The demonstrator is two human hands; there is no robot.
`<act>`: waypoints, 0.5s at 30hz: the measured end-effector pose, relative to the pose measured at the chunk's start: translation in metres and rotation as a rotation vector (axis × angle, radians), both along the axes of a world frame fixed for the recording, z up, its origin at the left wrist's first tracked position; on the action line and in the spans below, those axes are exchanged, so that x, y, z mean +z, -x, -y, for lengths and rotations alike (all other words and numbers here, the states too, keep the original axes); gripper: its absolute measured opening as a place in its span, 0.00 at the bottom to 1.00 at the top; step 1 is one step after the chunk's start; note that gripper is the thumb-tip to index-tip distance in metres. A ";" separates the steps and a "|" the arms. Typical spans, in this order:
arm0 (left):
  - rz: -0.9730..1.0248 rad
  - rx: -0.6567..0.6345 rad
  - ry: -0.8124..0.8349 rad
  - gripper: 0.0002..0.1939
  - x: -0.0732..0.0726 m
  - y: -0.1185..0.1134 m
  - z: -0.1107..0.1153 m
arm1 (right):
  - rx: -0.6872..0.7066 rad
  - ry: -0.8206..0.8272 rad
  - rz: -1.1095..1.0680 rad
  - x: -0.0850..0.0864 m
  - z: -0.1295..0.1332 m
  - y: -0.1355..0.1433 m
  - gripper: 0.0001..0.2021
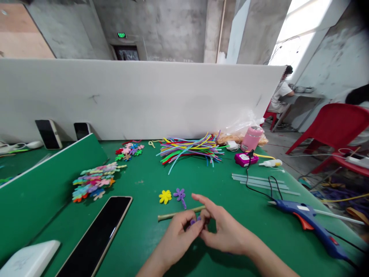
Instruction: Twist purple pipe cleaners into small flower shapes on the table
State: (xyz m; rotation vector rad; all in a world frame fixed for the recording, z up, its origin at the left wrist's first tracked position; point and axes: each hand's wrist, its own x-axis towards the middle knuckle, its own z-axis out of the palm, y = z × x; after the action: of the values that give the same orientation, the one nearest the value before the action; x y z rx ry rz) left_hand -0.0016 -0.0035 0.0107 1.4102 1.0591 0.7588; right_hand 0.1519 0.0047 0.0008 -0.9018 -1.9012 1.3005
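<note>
My left hand (179, 239) pinches a small purple pipe cleaner piece (193, 221), mostly hidden by the fingers. My right hand (220, 227) meets it from the other side, thumb and fingertips closed at the same piece, index finger raised. Just beyond the hands lies a thin tan stick (167, 217), partly covered by them. A purple pipe cleaner flower (180, 194) with a short stem rests on the green table (144, 238), beside a yellow flower (165, 197).
A pipe cleaner bundle (191, 150) lies at the back. Finished flowers (95, 181) are piled left, near a phone (98, 234). Glue sticks (262, 182), a blue glue gun (308, 219) with a black cord and a pink bottle (252, 138) occupy the right. A white partition (144, 100) stands behind.
</note>
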 end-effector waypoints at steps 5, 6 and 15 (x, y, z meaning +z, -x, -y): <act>0.053 -0.036 0.104 0.13 -0.001 -0.001 0.002 | 0.086 0.209 -0.041 0.003 0.000 -0.004 0.35; 0.064 -0.028 0.125 0.13 -0.003 -0.001 0.002 | 0.098 0.255 -0.063 0.003 -0.001 -0.004 0.34; 0.226 0.201 0.074 0.15 -0.013 -0.007 0.006 | 0.058 0.468 -0.468 -0.007 -0.003 0.009 0.31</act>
State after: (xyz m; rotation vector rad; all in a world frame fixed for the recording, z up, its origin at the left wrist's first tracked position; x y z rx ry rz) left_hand 0.0058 -0.0095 -0.0021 1.1365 1.0492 0.9905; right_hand 0.1429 0.0076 -0.0065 -0.6789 -1.2916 1.8479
